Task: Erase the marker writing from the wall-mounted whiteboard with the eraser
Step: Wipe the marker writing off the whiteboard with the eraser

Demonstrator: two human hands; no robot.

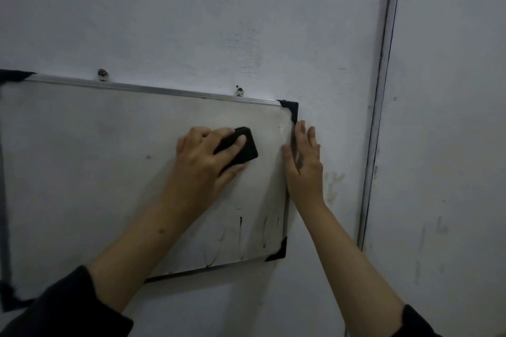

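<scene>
Black eraser [242,149] pressed flat against the upper right part of the whiteboard [82,172], gripped by the left hand [208,157] with fingers curled over it, right hand [304,161] laid open on the board's right edge, faint marker streaks [241,235] seen near the lower right corner, wall [219,22] behind

Both arms are reaching up and forward, bare from dark pushed-up sleeves [63,306]. The left hand [204,157] is curling its fingers [232,148] and thumb around something black and pressing it flat. The right hand [305,161] is lying open and flat, fingers straight, close together and pointing up.
</scene>
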